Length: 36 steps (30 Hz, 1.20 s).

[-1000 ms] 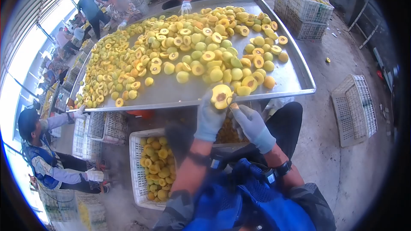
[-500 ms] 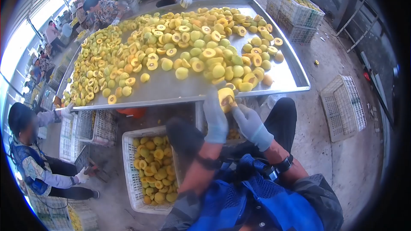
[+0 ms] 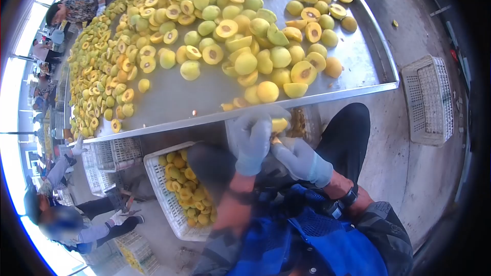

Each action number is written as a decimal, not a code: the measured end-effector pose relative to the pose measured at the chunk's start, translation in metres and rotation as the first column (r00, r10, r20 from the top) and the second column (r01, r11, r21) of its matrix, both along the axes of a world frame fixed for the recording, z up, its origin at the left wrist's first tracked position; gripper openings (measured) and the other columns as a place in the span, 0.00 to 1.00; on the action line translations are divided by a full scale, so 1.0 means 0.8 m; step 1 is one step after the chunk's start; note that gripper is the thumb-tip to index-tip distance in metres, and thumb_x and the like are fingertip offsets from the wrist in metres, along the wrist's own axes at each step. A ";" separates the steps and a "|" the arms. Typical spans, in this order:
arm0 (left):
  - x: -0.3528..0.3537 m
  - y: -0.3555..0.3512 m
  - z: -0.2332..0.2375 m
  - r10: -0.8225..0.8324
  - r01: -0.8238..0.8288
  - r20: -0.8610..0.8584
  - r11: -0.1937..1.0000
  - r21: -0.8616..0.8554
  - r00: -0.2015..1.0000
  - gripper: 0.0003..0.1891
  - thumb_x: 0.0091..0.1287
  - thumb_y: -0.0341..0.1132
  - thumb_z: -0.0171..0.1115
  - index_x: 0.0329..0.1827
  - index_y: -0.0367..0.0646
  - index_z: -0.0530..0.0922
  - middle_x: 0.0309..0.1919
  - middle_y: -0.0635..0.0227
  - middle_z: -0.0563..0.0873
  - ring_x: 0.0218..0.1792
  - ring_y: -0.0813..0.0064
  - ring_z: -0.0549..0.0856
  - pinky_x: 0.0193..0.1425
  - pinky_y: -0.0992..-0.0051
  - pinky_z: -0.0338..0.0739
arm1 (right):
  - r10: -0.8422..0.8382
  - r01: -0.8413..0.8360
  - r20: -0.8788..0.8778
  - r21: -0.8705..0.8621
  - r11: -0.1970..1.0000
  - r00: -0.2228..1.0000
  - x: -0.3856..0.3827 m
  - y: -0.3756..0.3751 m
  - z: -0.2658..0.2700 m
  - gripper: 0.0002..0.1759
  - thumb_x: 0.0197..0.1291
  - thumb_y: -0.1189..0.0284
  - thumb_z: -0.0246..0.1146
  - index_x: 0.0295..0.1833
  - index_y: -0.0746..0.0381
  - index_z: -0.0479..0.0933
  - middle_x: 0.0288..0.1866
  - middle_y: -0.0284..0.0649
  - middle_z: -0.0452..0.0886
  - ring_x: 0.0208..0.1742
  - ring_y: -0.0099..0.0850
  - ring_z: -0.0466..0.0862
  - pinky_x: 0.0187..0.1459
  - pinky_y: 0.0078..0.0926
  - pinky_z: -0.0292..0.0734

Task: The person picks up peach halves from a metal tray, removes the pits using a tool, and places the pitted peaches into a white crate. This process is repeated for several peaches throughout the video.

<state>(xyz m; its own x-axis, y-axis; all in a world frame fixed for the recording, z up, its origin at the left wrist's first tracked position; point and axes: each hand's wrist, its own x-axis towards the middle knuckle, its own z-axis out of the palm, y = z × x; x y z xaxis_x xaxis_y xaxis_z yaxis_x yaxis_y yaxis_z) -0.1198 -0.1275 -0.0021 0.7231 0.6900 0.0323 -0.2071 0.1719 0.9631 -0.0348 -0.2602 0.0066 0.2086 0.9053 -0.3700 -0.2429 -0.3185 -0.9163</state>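
Observation:
My left hand (image 3: 254,140), in a pale glove, is closed around a yellow peach half (image 3: 277,124), just off the near edge of the metal table. My right hand (image 3: 303,160), gloved too, is closed with its fingertips right below the fruit. A small tan piece (image 3: 276,140) shows at these fingertips; I cannot make out what it is. On the metal table (image 3: 169,105) in front of me lie many yellow-green peach halves (image 3: 227,28), some cut side up with the brown pit showing.
A white crate of peach halves (image 3: 192,194) stands left of my knees. Beneath my hands, a container (image 3: 307,122) holds brownish bits. Another white crate (image 3: 428,99) sits on the floor at right. A co-worker (image 3: 61,220) is at lower left, another person (image 3: 84,2) at the far table side.
My view has tilted and turned, so the table looks closer. The peach half has turned in my left hand; its cut face no longer shows. Both hands stay together.

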 end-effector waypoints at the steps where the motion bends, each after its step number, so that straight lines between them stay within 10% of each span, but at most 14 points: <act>1: 0.004 0.013 -0.007 -0.064 0.064 0.007 0.997 0.051 0.998 0.16 0.66 0.28 0.50 0.39 0.32 0.88 0.38 0.58 0.91 0.36 0.72 0.88 0.43 0.73 0.85 | 0.082 -0.085 -0.159 -0.011 0.996 0.984 0.012 0.002 -0.012 0.22 0.81 0.58 0.54 0.42 0.65 0.82 0.26 0.29 0.78 0.28 0.19 0.75 0.30 0.23 0.72; 7: 0.031 0.074 -0.023 -0.404 0.404 0.016 0.915 0.012 0.915 0.12 0.50 0.31 0.62 0.35 0.34 0.86 0.35 0.53 0.90 0.35 0.57 0.90 0.45 0.63 0.86 | 0.267 -0.303 -0.756 0.095 0.948 0.598 0.058 0.032 -0.079 0.15 0.81 0.61 0.56 0.52 0.59 0.84 0.33 0.27 0.79 0.30 0.14 0.74 0.28 0.17 0.70; 11: 0.048 0.074 -0.027 -0.312 0.385 0.252 0.859 -0.338 0.916 0.15 0.65 0.40 0.61 0.31 0.35 0.84 0.32 0.49 0.89 0.28 0.58 0.88 0.38 0.63 0.84 | 0.370 -0.303 -0.656 0.219 0.928 0.658 0.044 0.008 -0.118 0.15 0.78 0.69 0.61 0.63 0.63 0.80 0.56 0.33 0.84 0.50 0.22 0.86 0.49 0.23 0.86; 13: 0.050 0.068 -0.022 -0.186 0.388 0.377 0.718 -0.578 0.907 0.21 0.73 0.46 0.58 0.31 0.36 0.83 0.30 0.48 0.88 0.26 0.58 0.86 0.36 0.63 0.83 | 0.322 -0.293 -0.872 0.219 0.931 0.369 0.048 0.012 -0.106 0.16 0.78 0.69 0.61 0.64 0.63 0.80 0.59 0.34 0.83 0.52 0.24 0.86 0.52 0.23 0.87; 14: 0.049 0.057 -0.007 -0.008 0.201 0.260 0.659 -0.725 0.966 0.26 0.78 0.51 0.54 0.33 0.35 0.82 0.32 0.49 0.88 0.29 0.60 0.86 0.36 0.65 0.82 | 0.188 -0.230 -0.982 0.185 0.955 -0.013 0.047 0.017 -0.097 0.16 0.78 0.69 0.60 0.65 0.63 0.80 0.58 0.33 0.83 0.52 0.23 0.86 0.51 0.22 0.87; 16: 0.039 0.059 0.012 0.056 -0.105 -0.103 0.816 -0.569 0.993 0.23 0.78 0.48 0.55 0.34 0.34 0.82 0.35 0.49 0.88 0.35 0.60 0.88 0.41 0.66 0.82 | 0.129 -0.259 -0.992 0.127 0.958 -0.009 0.055 0.035 -0.069 0.19 0.78 0.60 0.59 0.58 0.66 0.79 0.41 0.32 0.79 0.35 0.19 0.78 0.34 0.19 0.75; 17: 0.032 0.061 0.019 0.112 -0.225 -0.268 0.869 -0.440 0.957 0.22 0.78 0.46 0.55 0.34 0.34 0.82 0.36 0.49 0.88 0.37 0.60 0.88 0.43 0.66 0.83 | 0.229 -0.334 -0.896 0.098 0.938 0.380 0.065 0.047 -0.050 0.25 0.77 0.52 0.59 0.51 0.68 0.78 0.25 0.31 0.76 0.19 0.16 0.71 0.19 0.15 0.63; 19: -0.009 0.072 0.020 0.161 -0.177 -0.566 0.984 0.027 0.808 0.21 0.78 0.42 0.49 0.43 0.30 0.81 0.39 0.48 0.88 0.40 0.60 0.87 0.46 0.64 0.83 | 0.079 -0.336 -0.793 -0.164 0.927 0.605 0.061 0.035 -0.043 0.25 0.79 0.51 0.57 0.49 0.65 0.80 0.24 0.30 0.75 0.18 0.15 0.71 0.16 0.13 0.59; 21: -0.047 0.093 0.035 0.316 -0.223 -0.659 0.949 0.224 0.683 0.19 0.77 0.37 0.47 0.45 0.28 0.83 0.40 0.52 0.88 0.40 0.66 0.87 0.46 0.69 0.84 | -0.087 -0.235 -0.504 -0.540 0.808 0.859 0.061 0.041 -0.042 0.21 0.76 0.52 0.61 0.52 0.60 0.84 0.25 0.31 0.82 0.25 0.23 0.82 0.26 0.21 0.75; 22: -0.061 0.099 0.046 0.390 -0.436 -0.714 0.890 0.131 0.582 0.18 0.77 0.35 0.48 0.45 0.30 0.84 0.41 0.57 0.88 0.40 0.71 0.87 0.46 0.70 0.84 | 0.099 -0.194 -0.195 -0.561 0.804 0.976 0.050 0.030 -0.063 0.22 0.75 0.51 0.60 0.51 0.60 0.85 0.29 0.37 0.86 0.30 0.33 0.85 0.33 0.29 0.79; 23: -0.074 0.107 0.057 0.418 -0.486 -0.759 0.860 0.155 0.499 0.17 0.76 0.34 0.49 0.44 0.31 0.85 0.40 0.59 0.88 0.40 0.72 0.86 0.46 0.71 0.83 | 0.273 -0.147 0.143 -0.567 0.810 0.951 0.042 0.018 -0.080 0.23 0.74 0.50 0.60 0.51 0.60 0.85 0.33 0.44 0.89 0.35 0.42 0.89 0.39 0.38 0.83; 26: -0.137 0.130 0.081 0.470 -0.586 -0.821 0.781 0.216 0.323 0.15 0.74 0.32 0.53 0.43 0.33 0.88 0.39 0.64 0.89 0.38 0.76 0.84 0.45 0.73 0.80 | 0.588 -0.095 0.350 -0.799 0.594 0.730 0.054 0.027 -0.049 0.24 0.73 0.51 0.58 0.51 0.61 0.85 0.42 0.54 0.89 0.47 0.55 0.88 0.52 0.50 0.81; 32: -0.246 0.134 0.101 0.466 -0.500 -0.826 0.822 0.272 0.317 0.16 0.75 0.38 0.60 0.46 0.33 0.88 0.36 0.62 0.91 0.37 0.71 0.87 0.46 0.71 0.81 | 0.546 -0.026 0.397 -0.791 0.611 0.737 0.068 0.021 0.042 0.23 0.74 0.51 0.57 0.51 0.60 0.84 0.44 0.55 0.89 0.48 0.54 0.88 0.52 0.51 0.81; 36: -0.337 0.110 0.075 0.434 -0.144 -0.899 0.888 0.438 -0.056 0.25 0.71 0.51 0.65 0.56 0.35 0.88 0.45 0.46 0.91 0.47 0.48 0.90 0.56 0.59 0.82 | 0.474 0.113 0.495 -0.769 0.629 0.728 0.077 0.014 0.116 0.22 0.72 0.51 0.60 0.52 0.58 0.83 0.42 0.53 0.89 0.47 0.54 0.88 0.51 0.51 0.81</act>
